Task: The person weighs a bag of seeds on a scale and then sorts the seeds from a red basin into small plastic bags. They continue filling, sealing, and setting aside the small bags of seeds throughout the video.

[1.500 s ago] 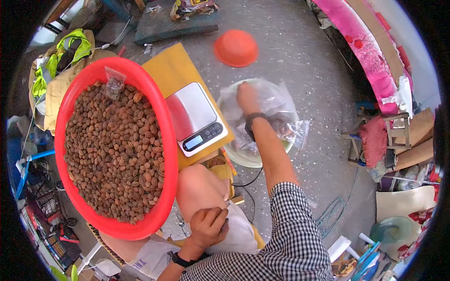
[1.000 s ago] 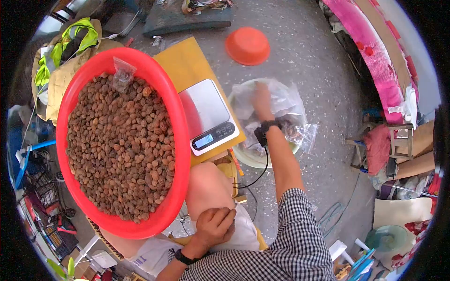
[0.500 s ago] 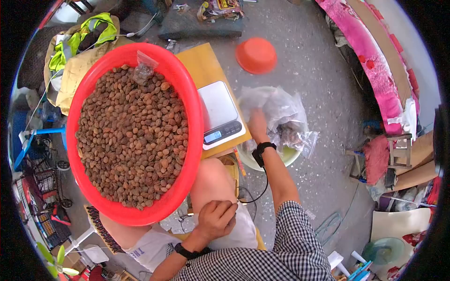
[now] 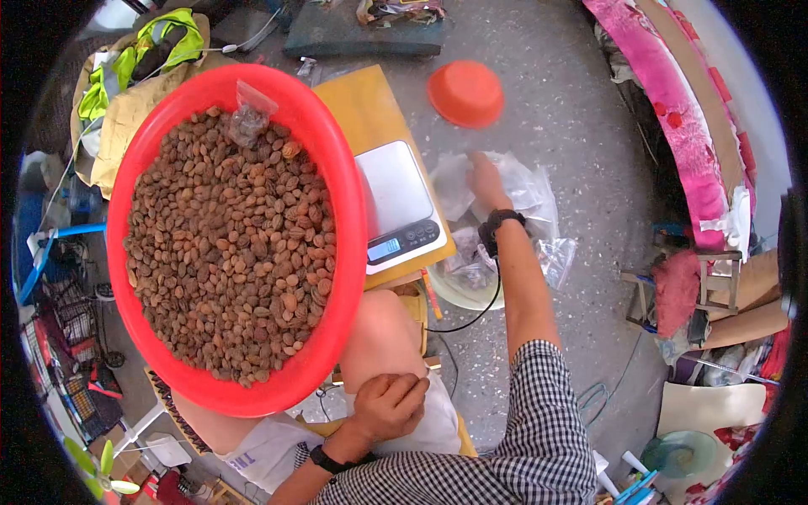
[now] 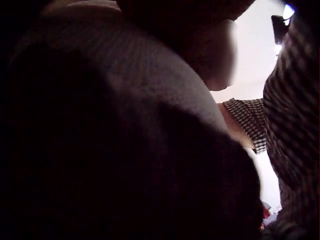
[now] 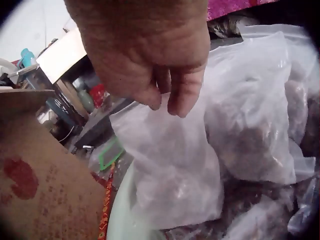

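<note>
In the head view my right hand (image 4: 486, 181) reaches over a pale green basin (image 4: 470, 296) filled with clear plastic bags. The right wrist view shows its thumb and fingers pinching the top edge of a translucent plastic bag (image 6: 175, 175), which hangs with lumpy contents at its bottom. More filled bags (image 6: 250, 125) lie beside it. My left hand (image 4: 390, 406) rests on the thigh near the knee, fingers loosely curled and holding nothing. The left wrist view is mostly dark, with a checked sleeve (image 5: 247, 120) at the right.
A big red tub (image 4: 118, 252) of brown wrinkled pits or dried fruits (image 4: 227, 252) stands at the left, a small bag (image 4: 250, 122) on top. A digital scale (image 4: 396, 189) sits on a yellow board (image 4: 353, 93). An orange bowl (image 4: 465, 93) lies beyond the basin.
My right hand has moved about over the bags in the basin and is now at its far side. The left hand stays on the thigh. The head view has shifted slightly.
</note>
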The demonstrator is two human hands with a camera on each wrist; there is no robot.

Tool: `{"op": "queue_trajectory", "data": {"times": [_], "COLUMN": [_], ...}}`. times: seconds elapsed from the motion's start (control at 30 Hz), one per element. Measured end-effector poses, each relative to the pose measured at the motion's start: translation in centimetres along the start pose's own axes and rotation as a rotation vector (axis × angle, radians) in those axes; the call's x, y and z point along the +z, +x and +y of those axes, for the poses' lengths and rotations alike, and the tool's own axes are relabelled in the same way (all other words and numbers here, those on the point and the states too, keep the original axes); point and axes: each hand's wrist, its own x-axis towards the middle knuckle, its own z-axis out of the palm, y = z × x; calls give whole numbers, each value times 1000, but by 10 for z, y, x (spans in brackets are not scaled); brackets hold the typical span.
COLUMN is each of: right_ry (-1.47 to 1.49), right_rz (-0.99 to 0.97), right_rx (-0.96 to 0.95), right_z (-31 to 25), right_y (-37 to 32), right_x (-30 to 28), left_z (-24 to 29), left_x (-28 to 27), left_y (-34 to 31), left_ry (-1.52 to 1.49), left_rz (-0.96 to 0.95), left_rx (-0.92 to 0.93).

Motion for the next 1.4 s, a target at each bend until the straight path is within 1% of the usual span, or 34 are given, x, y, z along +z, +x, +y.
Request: {"op": "queue_trajectory", "data": {"times": [0.1, 0.2, 0.4, 0.5, 0.6, 0.7, 0.8, 0.9, 1.0, 1.1, 1.2, 1.3, 1.4], "right_ry": [-93, -171, -74, -176, -203, -208, -46, -15, 54, 299, 316, 423, 489], "right_rz": [-94, -187, -176, -253, -246, -210, -142, -200, -145, -278, -281, -333, -348], "right_rx": [32, -24, -88, -16, -94, -132, -77, -9, -105, 124, 130, 277, 262], "right_z": [5, 13, 8, 7, 16, 18, 10, 9, 6, -10, -13, -15, -7], "right_y": [12, 21, 24, 29, 31, 33, 26, 27, 26, 22, 24, 24, 26], "right_x": [0, -2, -6, 2, 9, 9, 5, 3, 3, -10, -8, -7, -5], "left_z": [0, 0, 1, 1, 2, 2, 2, 2, 2, 3, 3, 3, 3], "left_x": [1, 0, 2, 1, 0, 1, 1, 0, 2, 3, 2, 1, 2], "left_y": [3, 5, 7, 6, 8, 8, 7, 9, 8, 7, 7, 8, 9], "left_ry": [-4, -12, -40, -44, -46, -43, -44, -42, -36, -33, -29, -25, -27], "left_rz": [1, -5, -22, -25, -20, -21, -28, -33, -35, -32, -33, -30, -27], "left_rx": [-4, -14, -17, -11, -15, -16, -14, -9, -19, -28, -30, -32, -30]}}
